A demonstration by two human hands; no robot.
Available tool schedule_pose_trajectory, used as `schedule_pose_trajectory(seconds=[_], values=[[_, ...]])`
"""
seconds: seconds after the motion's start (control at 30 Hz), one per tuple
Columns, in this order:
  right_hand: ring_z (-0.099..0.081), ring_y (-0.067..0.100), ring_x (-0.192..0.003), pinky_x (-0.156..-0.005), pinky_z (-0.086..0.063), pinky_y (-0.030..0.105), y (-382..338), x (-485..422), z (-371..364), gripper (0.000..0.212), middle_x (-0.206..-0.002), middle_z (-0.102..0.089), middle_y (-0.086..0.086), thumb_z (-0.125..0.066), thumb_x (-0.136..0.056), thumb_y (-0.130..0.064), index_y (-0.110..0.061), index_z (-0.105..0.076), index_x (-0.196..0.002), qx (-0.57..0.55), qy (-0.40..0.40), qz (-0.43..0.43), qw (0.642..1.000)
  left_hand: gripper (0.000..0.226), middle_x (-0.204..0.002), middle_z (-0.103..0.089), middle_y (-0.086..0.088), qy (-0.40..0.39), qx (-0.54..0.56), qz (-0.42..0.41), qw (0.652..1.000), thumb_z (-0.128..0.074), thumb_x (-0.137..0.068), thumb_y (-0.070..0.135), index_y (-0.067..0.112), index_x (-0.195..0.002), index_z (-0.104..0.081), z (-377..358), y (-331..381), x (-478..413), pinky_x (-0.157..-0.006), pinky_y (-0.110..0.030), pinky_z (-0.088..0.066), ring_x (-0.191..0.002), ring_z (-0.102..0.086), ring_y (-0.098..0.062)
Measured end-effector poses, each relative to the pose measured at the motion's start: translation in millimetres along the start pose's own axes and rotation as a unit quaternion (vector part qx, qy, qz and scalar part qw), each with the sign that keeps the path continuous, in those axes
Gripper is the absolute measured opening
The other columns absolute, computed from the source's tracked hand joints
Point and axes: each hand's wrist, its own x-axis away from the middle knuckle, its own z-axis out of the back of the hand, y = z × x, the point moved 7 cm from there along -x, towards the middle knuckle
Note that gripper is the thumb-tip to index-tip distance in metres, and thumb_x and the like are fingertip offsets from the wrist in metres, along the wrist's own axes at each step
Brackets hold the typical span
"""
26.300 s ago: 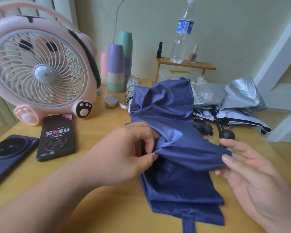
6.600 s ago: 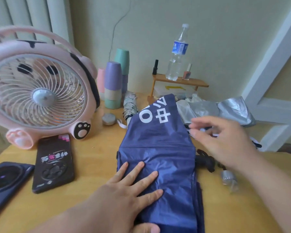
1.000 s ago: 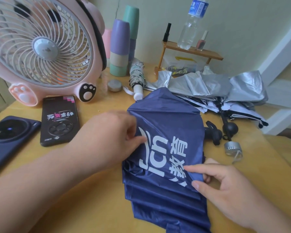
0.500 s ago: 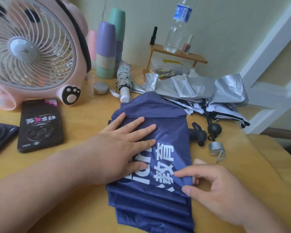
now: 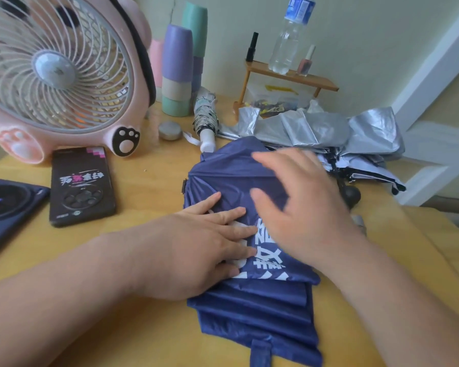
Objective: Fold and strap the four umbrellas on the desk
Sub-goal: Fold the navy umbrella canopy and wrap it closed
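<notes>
Navy umbrella (image 5: 249, 308) flat on desk (image 5: 154, 186), right of pink fan (image 5: 56, 72). Left hand (image 5: 204, 250) grip flat, pressing pleats. Right hand (image 5: 302, 213) grip spread, empty, blurred. Fabric likely thin, slippery, springy: roll tight, take strap (image 5: 260, 353) at end farthest from fan.

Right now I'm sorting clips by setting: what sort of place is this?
Probably a home desk, perhaps in a bedroom: a pink paw-print fan, nail polish bottles on a little wooden shelf, and a black phone.
</notes>
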Motion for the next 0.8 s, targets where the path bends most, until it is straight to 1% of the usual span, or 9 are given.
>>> schedule_pose_trajectory(seconds=[0.07, 0.13, 0.2, 0.23, 0.33, 0.4, 0.47, 0.6, 0.8], values=[[-0.035, 0.024, -0.143, -0.120, -0.027, 0.046, -2.2, -7.3, -35.9, 0.056, -0.151, -0.044, 0.003, -0.047, -0.098, -0.043, -0.025, -0.043, -0.150, 0.093, -0.058, 0.028, 0.994, 0.050, -0.165, -0.011, 0.029, -0.010, 0.037, -0.012, 0.999, -0.030, -0.105, 0.053, 0.045, -0.154, -0.034, 2.2, 2.6, 5.3, -0.125, -0.036, 0.013, -0.153, 0.009, 0.002], [-0.008, 0.022, -0.156, -0.128, -0.003, 0.045, 6.3, 0.2, -64.9, 0.061, -0.168, -0.019, 0.006, -0.028, -0.103, -0.053, -0.030, -0.024, -0.159, 0.125, -0.123, 0.021, 0.984, 0.051, -0.156, -0.034, 0.033, -0.008, 0.101, 0.018, 0.995, -0.044, -0.094, 0.064, 0.048, -0.141, -0.052, 6.6, -3.7, 19.8, -0.127, -0.032, -0.013, -0.148, -0.022, 0.007], [0.007, 0.016, -0.157, -0.127, 0.007, 0.042, 16.0, 12.3, -79.3, 0.065, -0.171, -0.005, 0.003, -0.017, -0.102, -0.060, -0.033, -0.014, -0.162, 0.120, -0.152, 0.026, 0.981, 0.056, -0.127, -0.060, 0.038, -0.005, 0.151, 0.087, 0.985, -0.040, -0.074, 0.079, 0.057, -0.121, -0.060, 15.0, -17.5, 43.2, -0.106, -0.028, -0.047, -0.120, -0.057, 0.009], [0.010, 0.014, -0.157, -0.127, 0.006, 0.043, 18.4, 15.5, -80.7, 0.068, -0.171, -0.002, 0.002, -0.016, -0.101, -0.063, -0.034, -0.012, -0.162, 0.115, -0.157, 0.030, 0.980, 0.050, -0.109, -0.066, 0.038, -0.021, 0.156, 0.117, 0.981, -0.041, -0.072, 0.079, 0.058, -0.112, -0.063, 20.1, -23.9, 55.3, -0.092, -0.024, -0.053, -0.103, -0.064, 0.009], [0.016, 0.013, -0.156, -0.127, 0.005, 0.048, 19.2, 17.7, -80.3, 0.077, -0.172, 0.004, 0.001, -0.017, -0.095, -0.075, -0.037, -0.005, -0.162, 0.118, -0.169, 0.035, 0.978, 0.024, -0.076, -0.072, 0.025, -0.024, 0.213, 0.205, 0.955, -0.061, -0.087, 0.055, 0.033, -0.087, -0.073, 40.7, -51.2, 73.0, -0.065, -0.018, -0.054, -0.066, -0.069, 0.001], [0.019, 0.012, -0.155, -0.126, 0.008, 0.047, 16.9, 18.0, -80.5, 0.083, -0.171, 0.009, -0.001, -0.017, -0.091, -0.081, -0.040, 0.001, -0.161, 0.121, -0.176, 0.031, 0.976, 0.022, -0.064, -0.071, 0.014, 0.081, 0.229, 0.254, 0.936, -0.066, -0.087, 0.046, 0.027, -0.076, -0.071, 56.6, -72.7, 75.1, -0.052, -0.017, -0.050, -0.051, -0.065, -0.004], [0.025, 0.010, -0.153, -0.125, 0.012, 0.046, 14.7, 18.5, -80.8, 0.088, -0.170, 0.016, -0.003, -0.017, -0.088, -0.086, -0.042, 0.008, -0.160, 0.125, -0.186, 0.029, 0.974, 0.021, -0.061, -0.071, 0.009, 0.124, 0.274, 0.277, 0.913, -0.072, -0.086, 0.042, 0.025, -0.074, -0.072, 53.3, -80.2, 72.4, -0.045, -0.017, -0.045, -0.047, -0.062, -0.009], [0.025, 0.011, -0.153, -0.126, 0.011, 0.048, 6.2, 22.8, -79.6, 0.096, -0.170, 0.017, -0.004, -0.024, -0.083, -0.089, -0.039, 0.003, -0.161, 0.113, -0.190, 0.054, 0.974, 0.024, -0.067, -0.073, 0.006, 0.035, 0.345, 0.277, 0.896, -0.083, -0.077, 0.046, 0.023, -0.079, -0.075, 23.2, -66.6, 56.4, -0.044, -0.016, -0.043, -0.049, -0.063, -0.012], [0.026, 0.012, -0.153, -0.126, 0.006, 0.053, -2.1, 29.9, -80.2, 0.106, -0.170, 0.018, -0.003, -0.031, -0.080, -0.092, -0.034, 0.001, -0.163, 0.102, -0.208, 0.082, 0.969, 0.051, -0.065, -0.069, 0.012, 0.031, 0.261, 0.322, 0.910, -0.083, -0.057, 0.071, 0.024, -0.072, -0.070, 7.6, -59.8, 46.0, -0.049, -0.017, -0.044, -0.050, -0.054, -0.002]])
